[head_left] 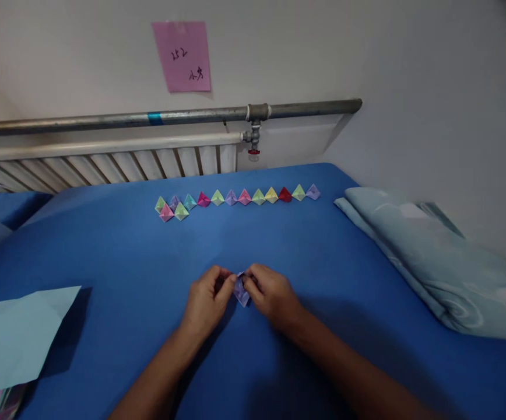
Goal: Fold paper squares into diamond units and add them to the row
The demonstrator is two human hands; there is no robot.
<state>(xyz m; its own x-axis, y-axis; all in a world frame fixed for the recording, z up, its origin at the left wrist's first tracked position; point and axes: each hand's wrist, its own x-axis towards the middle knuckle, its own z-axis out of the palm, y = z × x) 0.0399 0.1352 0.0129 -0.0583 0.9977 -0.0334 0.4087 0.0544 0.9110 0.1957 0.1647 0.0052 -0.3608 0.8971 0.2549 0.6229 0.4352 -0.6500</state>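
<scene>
Between my two hands is a small purple piece of folded origami paper (241,293), its pointed end turned toward me. My left hand (207,298) pinches its left side between thumb and fingers. On the other side my right hand (272,291) grips the upper right edge, with the fingertips partly hiding the paper. Beyond my hands lies a row of folded paper diamonds (245,197) in pink, green, yellow, red, purple and blue. Two more, a pink diamond (166,213) and a green diamond (181,212), sit in front of the row's left end.
A blue sheet (139,256) covers the surface. At left a light-blue paper (21,335) lies over striped coloured sheets (0,403). A folded pale-green blanket (436,256) rests at right. Behind are a radiator (148,163), a metal pipe (200,115) and a pink note (183,57).
</scene>
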